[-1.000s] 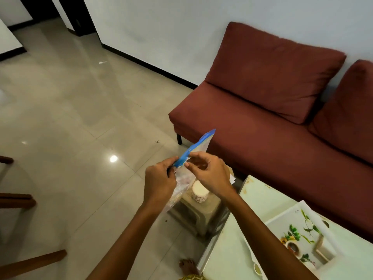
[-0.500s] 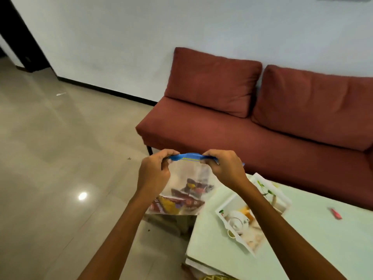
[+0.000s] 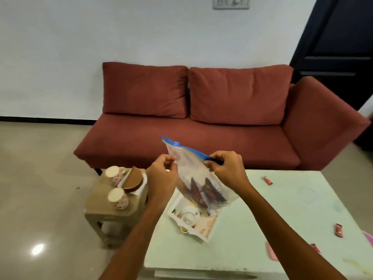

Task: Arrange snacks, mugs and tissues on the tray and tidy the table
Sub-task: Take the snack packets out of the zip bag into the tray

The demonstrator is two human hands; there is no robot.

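Holding a soft, light, see-through snack bag (image 3: 198, 178) up over the white tray (image 3: 210, 232), left hand (image 3: 161, 178) pinched shut on the side at 9 o'clock, right hand (image 3: 227, 170) pinched shut on the blue zip strip at 3 o'clock. Probably slippery and floppy, so gripping the stiffer strip. Leaving lots of open surface (image 3: 282, 209) toward 3 o'clock, the near edge close below.

A red sofa (image 3: 201, 126) with two back cushions stands at 12 o'clock against a white wall (image 3: 101, 33). A dark door (image 3: 341, 47) is at 2 o'clock. At 8 o'clock, the glossy floor (image 3: 36, 199) shows a bright light reflection.
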